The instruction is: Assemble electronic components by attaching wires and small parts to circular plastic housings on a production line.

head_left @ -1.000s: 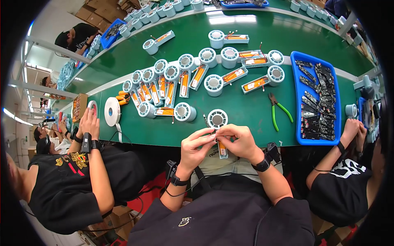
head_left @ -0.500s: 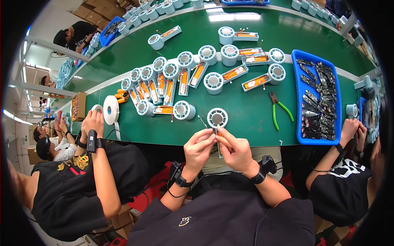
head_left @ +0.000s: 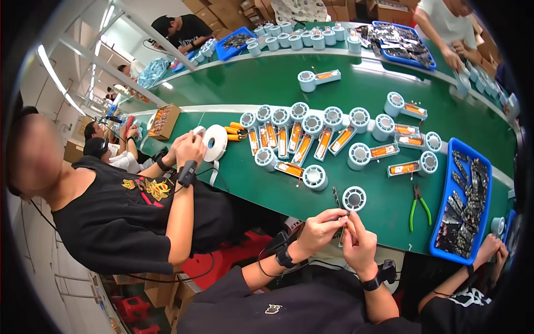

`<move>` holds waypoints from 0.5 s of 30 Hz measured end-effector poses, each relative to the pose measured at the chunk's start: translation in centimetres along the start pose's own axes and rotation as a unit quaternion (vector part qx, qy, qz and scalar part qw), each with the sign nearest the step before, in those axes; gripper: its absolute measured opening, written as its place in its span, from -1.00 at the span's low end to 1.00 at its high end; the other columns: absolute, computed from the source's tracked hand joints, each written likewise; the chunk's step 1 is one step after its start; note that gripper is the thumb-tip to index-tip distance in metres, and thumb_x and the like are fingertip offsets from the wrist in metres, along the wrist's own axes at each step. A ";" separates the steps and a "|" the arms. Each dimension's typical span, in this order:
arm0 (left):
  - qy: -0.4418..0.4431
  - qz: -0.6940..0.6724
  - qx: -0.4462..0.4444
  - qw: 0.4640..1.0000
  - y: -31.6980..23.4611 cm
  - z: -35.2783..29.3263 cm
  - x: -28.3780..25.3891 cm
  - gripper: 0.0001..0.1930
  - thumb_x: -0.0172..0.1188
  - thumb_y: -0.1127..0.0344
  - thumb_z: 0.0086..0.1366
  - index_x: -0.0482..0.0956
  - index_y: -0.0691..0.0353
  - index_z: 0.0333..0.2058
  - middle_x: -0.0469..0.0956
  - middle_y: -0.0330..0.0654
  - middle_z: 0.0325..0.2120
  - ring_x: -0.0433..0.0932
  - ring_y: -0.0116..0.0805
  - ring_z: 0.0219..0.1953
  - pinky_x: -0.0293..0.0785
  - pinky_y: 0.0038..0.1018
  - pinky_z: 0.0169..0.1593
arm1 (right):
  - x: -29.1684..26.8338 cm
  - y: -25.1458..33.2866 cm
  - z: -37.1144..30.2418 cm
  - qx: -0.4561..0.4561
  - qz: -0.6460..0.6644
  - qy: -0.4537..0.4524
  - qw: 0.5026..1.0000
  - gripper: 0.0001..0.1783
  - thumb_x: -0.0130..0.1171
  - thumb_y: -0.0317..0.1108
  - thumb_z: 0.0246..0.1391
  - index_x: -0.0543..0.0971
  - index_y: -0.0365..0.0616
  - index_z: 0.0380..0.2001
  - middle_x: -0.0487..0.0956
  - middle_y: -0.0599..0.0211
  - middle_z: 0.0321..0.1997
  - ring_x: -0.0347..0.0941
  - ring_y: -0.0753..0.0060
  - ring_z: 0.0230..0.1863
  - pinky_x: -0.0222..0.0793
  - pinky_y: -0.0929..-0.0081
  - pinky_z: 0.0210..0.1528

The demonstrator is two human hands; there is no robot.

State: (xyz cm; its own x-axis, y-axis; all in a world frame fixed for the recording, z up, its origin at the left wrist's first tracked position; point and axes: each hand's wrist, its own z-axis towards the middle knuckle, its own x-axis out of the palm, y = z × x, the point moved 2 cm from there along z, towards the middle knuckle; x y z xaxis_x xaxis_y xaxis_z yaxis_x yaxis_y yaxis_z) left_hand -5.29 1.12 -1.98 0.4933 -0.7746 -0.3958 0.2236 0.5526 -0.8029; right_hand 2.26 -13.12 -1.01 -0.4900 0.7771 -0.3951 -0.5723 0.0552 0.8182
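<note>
My left hand (head_left: pixel 322 231) is closed in a pinch, and a narrow dark circuit board (head_left: pixel 335 196) sticks up past its fingertips. My right hand (head_left: pixel 360 245) meets it there, thumb and forefinger pressed together at a tiny dark piece too small to name. Just beyond the fingers, at the table's near edge, stands a light-blue round-headed housing (head_left: pixel 354 199) with a slotted ring and grey centre. Its handle runs back under my hands and is mostly hidden by them.
Several similar housings (head_left: pixel 312 123) with orange batteries (head_left: pixel 303 149) lie ahead. Green-handled cutters (head_left: pixel 418 206) and a blue tray (head_left: pixel 436 222) of circuit boards are on the right. Leftward, a co-worker's hands (head_left: pixel 189 149) are beside a white tape roll (head_left: pixel 216 142); another co-worker's hands (head_left: pixel 489 251) are far right.
The view has turned left and tilted, so the table appears lower and further right. My hands stay together at the near edge, still pinching by the same housing.
</note>
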 end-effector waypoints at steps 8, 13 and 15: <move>0.012 0.030 -0.017 0.999 -0.2 0.1 -0.9 -0.75 0.28 0.67 0.22 0.70 0.38 -0.11 0.62 0.04 -0.01 0.74 -0.16 -0.12 0.71 -0.42 -0.06 | -0.3 0.5 0.6 0.056 0.005 0.046 0.997 -0.29 0.27 -0.63 -0.01 0.42 -0.36 0.28 0.70 0.08 -0.29 0.52 0.30 -0.56 0.42 0.38 -0.45; -0.021 0.048 -0.059 0.997 -2.1 0.2 -1.5 -0.70 0.27 0.68 0.20 0.68 0.36 -0.08 0.61 0.03 0.02 0.71 -0.14 -0.06 0.68 -0.39 -0.03 | 0.8 2.2 -0.2 -0.015 -0.135 0.071 0.988 -0.08 0.38 -0.49 -0.07 0.23 -0.39 0.37 0.59 -0.09 0.05 0.56 0.09 -0.18 0.46 0.21 -0.15; -0.003 0.095 0.000 0.996 -2.6 1.1 -1.8 -0.68 0.26 0.66 0.19 0.66 0.34 -0.06 0.61 -0.01 0.02 0.68 -0.10 -0.07 0.66 -0.33 -0.05 | 0.8 2.5 -0.6 -0.009 -0.145 0.080 0.986 -0.04 0.39 -0.48 -0.09 0.19 -0.40 0.39 0.54 -0.12 0.11 0.53 0.03 -0.12 0.44 0.17 -0.10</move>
State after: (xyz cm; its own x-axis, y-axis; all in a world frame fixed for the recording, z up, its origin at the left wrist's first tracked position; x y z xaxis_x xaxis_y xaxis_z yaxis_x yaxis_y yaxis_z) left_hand -5.79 1.47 1.31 0.5309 -0.6551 -0.5375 0.1262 0.6884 -0.7143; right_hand 0.02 -12.72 0.44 -0.4009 0.6212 -0.6733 -0.7140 0.2487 0.6545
